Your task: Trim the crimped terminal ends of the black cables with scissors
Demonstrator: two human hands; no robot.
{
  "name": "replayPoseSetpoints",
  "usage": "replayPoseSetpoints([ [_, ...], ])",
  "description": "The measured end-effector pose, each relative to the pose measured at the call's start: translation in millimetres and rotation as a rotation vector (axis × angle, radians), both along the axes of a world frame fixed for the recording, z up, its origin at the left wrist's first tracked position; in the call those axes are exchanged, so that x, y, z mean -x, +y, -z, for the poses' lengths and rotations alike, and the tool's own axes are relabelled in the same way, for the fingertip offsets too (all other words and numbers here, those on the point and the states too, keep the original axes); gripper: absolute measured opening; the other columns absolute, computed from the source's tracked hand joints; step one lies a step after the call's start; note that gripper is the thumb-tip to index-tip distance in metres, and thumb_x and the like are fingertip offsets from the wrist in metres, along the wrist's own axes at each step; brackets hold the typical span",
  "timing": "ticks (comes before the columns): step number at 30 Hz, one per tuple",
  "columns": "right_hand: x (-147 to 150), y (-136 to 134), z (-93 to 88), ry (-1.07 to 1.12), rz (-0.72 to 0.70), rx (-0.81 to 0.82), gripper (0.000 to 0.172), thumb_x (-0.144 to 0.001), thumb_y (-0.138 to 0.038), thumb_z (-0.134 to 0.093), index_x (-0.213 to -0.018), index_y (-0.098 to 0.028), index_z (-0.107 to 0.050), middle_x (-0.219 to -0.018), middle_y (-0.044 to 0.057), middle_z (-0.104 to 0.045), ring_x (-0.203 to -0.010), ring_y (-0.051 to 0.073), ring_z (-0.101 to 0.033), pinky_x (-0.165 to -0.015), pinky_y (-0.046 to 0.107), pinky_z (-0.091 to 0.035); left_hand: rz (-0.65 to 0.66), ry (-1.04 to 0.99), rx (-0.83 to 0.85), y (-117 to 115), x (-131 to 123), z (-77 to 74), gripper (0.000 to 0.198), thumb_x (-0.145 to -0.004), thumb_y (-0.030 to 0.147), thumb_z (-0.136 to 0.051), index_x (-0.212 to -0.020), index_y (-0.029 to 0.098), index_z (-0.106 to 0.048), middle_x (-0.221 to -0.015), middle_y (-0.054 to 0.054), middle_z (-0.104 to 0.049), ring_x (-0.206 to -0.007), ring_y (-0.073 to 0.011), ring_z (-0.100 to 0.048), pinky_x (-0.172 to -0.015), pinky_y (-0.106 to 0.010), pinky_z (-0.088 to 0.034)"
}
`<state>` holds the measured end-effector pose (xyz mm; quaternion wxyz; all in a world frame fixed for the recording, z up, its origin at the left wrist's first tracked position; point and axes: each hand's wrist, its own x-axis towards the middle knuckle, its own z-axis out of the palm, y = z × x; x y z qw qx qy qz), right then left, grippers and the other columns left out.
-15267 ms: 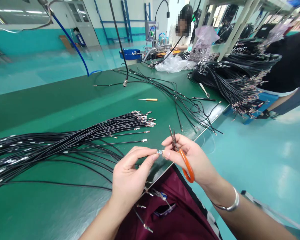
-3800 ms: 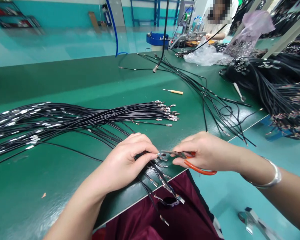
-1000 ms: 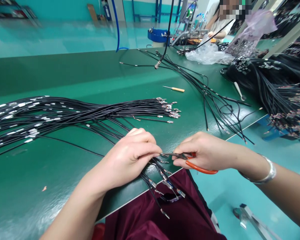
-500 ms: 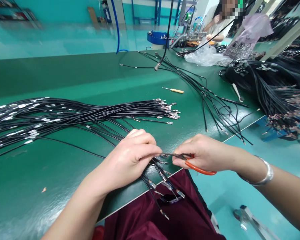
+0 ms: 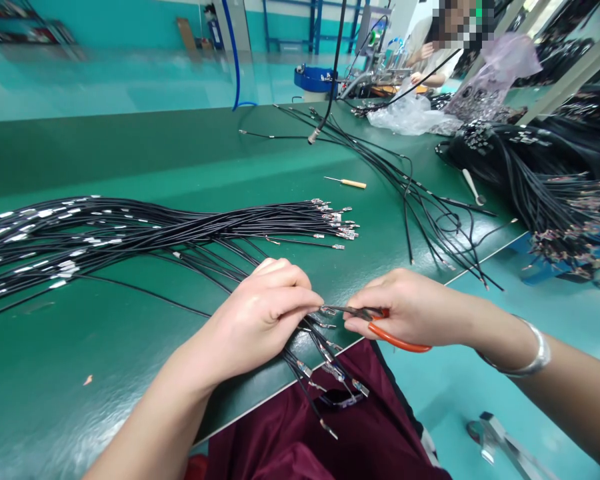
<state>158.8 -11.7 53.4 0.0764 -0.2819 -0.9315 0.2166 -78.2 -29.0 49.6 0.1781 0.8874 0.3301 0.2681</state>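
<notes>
- Firstly, at left, a bundle (image 5: 230,221) of black cables lies on the green table (image 5: 130,367).
- Next, the left hand (image 5: 267,310) has thumb and forefinger pinched together on a cable end (image 5: 329,311), mostly hidden, near the table's front edge.
- Scissors (image 5: 367,314) reach from the right, tips at these fingertips; whether they touch the end, I cannot tell.
- Then comes the right hand (image 5: 405,301), its fingers clamped on the scissors.
- Farthest right, behind, lies a cable heap (image 5: 517,163).

Head-worn view, forward and down, close
</notes>
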Motion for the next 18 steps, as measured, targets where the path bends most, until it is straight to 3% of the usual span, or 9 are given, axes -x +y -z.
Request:
replayPoseSetpoints([
  [9, -0.2, -0.1, -3.5, -0.07, 0.001, -0.117, 0.025, -0.09, -0.029, -0.05, -0.072, -0.019, -0.065, -0.059, -0.002, -0.056, -0.052, 0.01, -0.042, -0.052, 0.024, -0.028, -0.014, -0.006, -0.022, -0.9, -1.7, 0.2, 0.02, -0.089, 0.012, -0.05, -0.086, 0.019, -0.069, -0.076, -0.002, -0.064, -0.073, -0.0147, -0.053, -0.071, -0.031, -0.039],
  [16, 1.2, 0.7, -2.9, -0.082, -0.001, -0.09, 0.027, -0.089, -0.028, -0.05, -0.068, -0.017, -0.063, -0.056, -0.002, -0.056, -0.05, 0.01, -0.042, -0.051, 0.025, -0.028, -0.024, -0.019, 0.003, -1.3, -2.0, 1.4, 0.019, -0.089, 0.013, -0.052, -0.086, 0.02, -0.07, -0.077, -0.002, -0.065, -0.074, -0.0146, -0.054, -0.072, -0.032, -0.041],
  [18, -0.7, 3.4, -0.9, -0.058, 0.055, -0.065, 0.025, -0.089, -0.029, -0.051, -0.07, -0.017, -0.063, -0.057, -0.001, -0.056, -0.052, 0.01, -0.042, -0.052, 0.025, -0.029, -0.052, -0.054, 0.028, -1.1, -2.2, 2.4, 0.018, -0.088, 0.014, -0.053, -0.087, 0.02, -0.069, -0.079, -0.002, -0.066, -0.076, -0.0147, -0.056, -0.074, -0.032, -0.043],
])
